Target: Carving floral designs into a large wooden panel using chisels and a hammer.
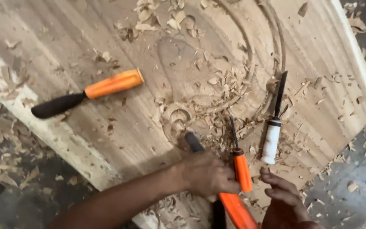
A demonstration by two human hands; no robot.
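Orange tool handles are gathered at the near edge: one long orange handle [236, 210] is cut off by the frame beside a black shaft, and what it belongs to cannot be told. The left hand [206, 174] is closed over a black-ended tool [193, 142], most of it hidden. The right hand [281, 196] is seen partly, fingers curled loosely, holding nothing visible. Between the hands an orange-handled chisel [241, 167] lies, a white-handled chisel [273, 135] just beyond. Farther off, an orange-and-black tool [87, 93] rests on the carved wooden panel [106, 46] among shavings [217, 85].
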